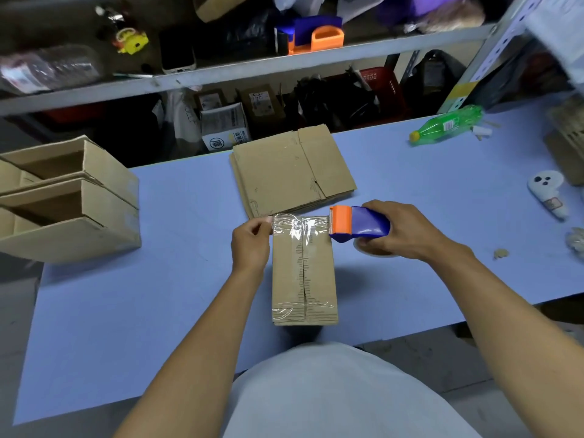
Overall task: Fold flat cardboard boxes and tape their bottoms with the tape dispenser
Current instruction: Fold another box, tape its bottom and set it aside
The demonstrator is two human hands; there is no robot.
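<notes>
The folded box sits bottom-up mid-table, right in front of the flat stack. Left hand pinches the tape end at the box's far-left corner; right hand grips the tape dispenser off its far-right corner. I'd keep the tape taut and press down before cutting. Count: 1 dispenser in hand, 2 finished boxes to the left.

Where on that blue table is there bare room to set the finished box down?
Bare table lies left of the box, below the folded boxes, and also right of the right hand, toward the near edge. It is crowded behind the box, where the flat stack sits, and at the far right by the bottle.
</notes>
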